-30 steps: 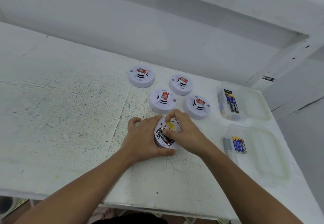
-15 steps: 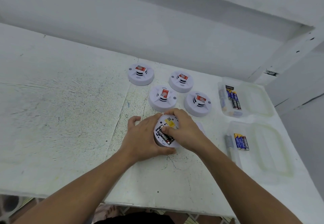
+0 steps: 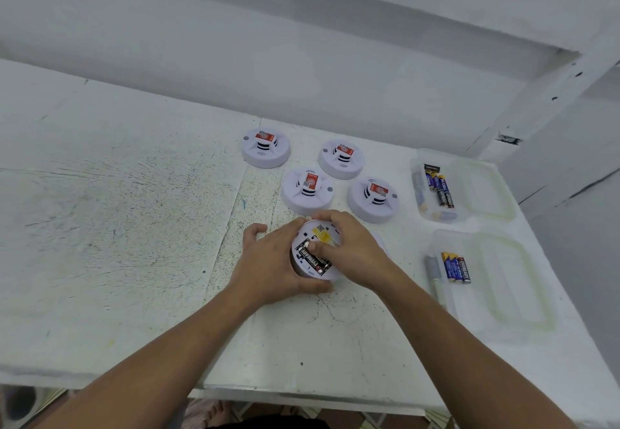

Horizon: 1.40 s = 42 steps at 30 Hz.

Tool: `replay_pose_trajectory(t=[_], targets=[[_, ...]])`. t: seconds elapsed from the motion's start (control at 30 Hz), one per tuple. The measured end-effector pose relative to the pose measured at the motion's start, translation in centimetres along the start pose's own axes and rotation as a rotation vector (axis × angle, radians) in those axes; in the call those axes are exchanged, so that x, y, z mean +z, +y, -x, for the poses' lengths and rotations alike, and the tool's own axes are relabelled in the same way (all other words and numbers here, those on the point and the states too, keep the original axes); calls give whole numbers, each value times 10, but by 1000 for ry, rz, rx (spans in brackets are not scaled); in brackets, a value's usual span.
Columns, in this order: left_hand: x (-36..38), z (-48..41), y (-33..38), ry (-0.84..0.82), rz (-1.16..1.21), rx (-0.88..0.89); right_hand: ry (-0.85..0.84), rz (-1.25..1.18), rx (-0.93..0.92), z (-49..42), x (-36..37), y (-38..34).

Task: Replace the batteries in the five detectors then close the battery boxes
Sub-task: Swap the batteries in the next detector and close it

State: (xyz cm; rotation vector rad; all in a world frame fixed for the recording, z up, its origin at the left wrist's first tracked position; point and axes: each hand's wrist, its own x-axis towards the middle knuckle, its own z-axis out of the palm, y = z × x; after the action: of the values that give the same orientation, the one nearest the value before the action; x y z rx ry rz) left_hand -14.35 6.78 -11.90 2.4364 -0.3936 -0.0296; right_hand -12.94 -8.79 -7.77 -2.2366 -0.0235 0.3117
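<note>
A white round detector (image 3: 307, 269) lies upside down on the table, its battery box open, with black batteries (image 3: 313, 259) and a yellow label showing. My left hand (image 3: 271, 257) grips its left rim. My right hand (image 3: 349, 247) curls over its right side, the thumb pressing on a battery. Behind stand several other detectors, face up with red stickers: far left (image 3: 265, 148), middle (image 3: 307, 190), back (image 3: 341, 159) and right (image 3: 373, 199).
Two clear plastic tubs sit at the right: the far tub (image 3: 436, 213) and the near tub (image 3: 446, 297), each holding blue and black batteries, with lids (image 3: 483, 190) beside them. A white wall rises behind the table. The table's front edge (image 3: 302, 395) is near me.
My right thumb has slid from the yellow label onto the batteries. My left hand keeps its hold on the detector. The camera view has shifted slightly.
</note>
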Motion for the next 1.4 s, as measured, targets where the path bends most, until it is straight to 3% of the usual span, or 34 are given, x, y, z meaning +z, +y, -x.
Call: replay_pose_trajectory(t=[0.17, 0.23, 0.37, 0.53, 0.87, 0.93, 1.07, 1.17, 1.4], targets=[[-2, 1, 2, -16, 17, -16, 45, -92, 44, 7, -7, 6], [-4, 2, 3, -26, 20, -11, 165, -80, 39, 10, -15, 11], [-7, 4, 5, -29, 22, -5, 474, 238, 55, 24, -26, 31], [-10, 5, 7, -44, 31, -9, 406, 693, 115, 40, -12, 51], [-13, 9, 7, -80, 97, 0, 429, 779, 16, 42, -6, 61], [-15, 9, 8, -92, 99, 11, 412, 732, 34, 41, -12, 64], [-16, 8, 7, -113, 125, 8, 291, 93, 150, 39, -38, 51], [-15, 7, 3, -133, 127, 15, 118, -109, 40, 39, -48, 34], [-18, 6, 5, -175, 201, 11, -226, 456, -308, 35, -43, 1]])
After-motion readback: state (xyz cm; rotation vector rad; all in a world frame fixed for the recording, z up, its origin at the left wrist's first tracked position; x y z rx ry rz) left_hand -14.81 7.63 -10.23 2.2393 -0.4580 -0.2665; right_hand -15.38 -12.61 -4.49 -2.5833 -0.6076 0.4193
